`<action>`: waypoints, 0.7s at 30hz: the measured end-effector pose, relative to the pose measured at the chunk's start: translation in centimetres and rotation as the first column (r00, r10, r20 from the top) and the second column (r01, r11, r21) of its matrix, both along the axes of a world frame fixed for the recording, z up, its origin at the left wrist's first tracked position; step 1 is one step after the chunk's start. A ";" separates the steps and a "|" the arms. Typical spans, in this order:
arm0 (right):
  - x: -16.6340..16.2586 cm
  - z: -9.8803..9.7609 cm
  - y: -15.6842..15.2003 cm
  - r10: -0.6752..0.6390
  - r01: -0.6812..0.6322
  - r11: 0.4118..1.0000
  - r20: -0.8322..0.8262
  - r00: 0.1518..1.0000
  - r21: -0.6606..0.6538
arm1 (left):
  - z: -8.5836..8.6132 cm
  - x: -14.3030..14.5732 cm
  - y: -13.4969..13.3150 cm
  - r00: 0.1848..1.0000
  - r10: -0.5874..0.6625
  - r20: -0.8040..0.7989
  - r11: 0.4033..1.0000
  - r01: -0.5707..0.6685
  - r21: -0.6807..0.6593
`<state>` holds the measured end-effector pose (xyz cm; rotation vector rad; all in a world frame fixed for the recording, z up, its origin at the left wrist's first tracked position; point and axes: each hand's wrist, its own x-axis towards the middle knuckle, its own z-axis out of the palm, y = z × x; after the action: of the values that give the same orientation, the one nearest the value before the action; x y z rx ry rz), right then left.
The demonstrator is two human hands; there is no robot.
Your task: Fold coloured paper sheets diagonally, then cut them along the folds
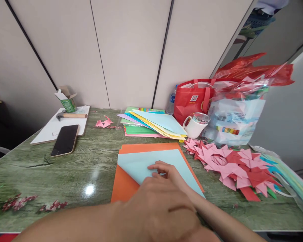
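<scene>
Head view: your right hand [170,170] has fingers apart, your left hand [161,205] I cannot tell; uneven pressure could skew the blue sheet [143,164].

Left hand [161,205] (blurred — grip unclear) overlaps right [168,170].

Pale panelled wall [131,50], dark seams [163,50]; green wood-grain table [27,178], bright light glare [89,190] on top.

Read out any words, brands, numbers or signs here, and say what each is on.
No word or number reads clearly.
Green box: white print, too small.
Red bag: a QR code, tiny yellow lettering below, unreadable.
Bottle: blurred label.
Plastic bag: bluish print, blurred.
</scene>
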<state>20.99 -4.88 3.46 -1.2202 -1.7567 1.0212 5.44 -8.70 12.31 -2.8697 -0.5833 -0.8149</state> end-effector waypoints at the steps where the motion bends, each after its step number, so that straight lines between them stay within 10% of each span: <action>1: 0.4 0.0 0.4 -0.007 0.006 1.000 0.020 1.000 0.027 | -0.3 -0.3 1.1 0.999 -0.051 0.016 0.999 0.050 0.019; 10: 3.3 -1.2 4.1 -0.084 0.044 0.988 0.283 0.956 0.145 | -8.9 -6.7 9.3 0.995 0.076 0.063 0.970 -0.088 0.226; 21: 4.6 -2.6 6.2 -0.077 -0.004 0.977 0.369 0.926 0.215 | -11.0 -7.7 9.8 0.989 0.140 -0.042 0.963 -0.126 0.237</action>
<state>25.57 1.29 0.89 -1.3697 -2.0644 0.5805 -2.28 1.07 1.26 -2.6008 -0.6202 -0.7235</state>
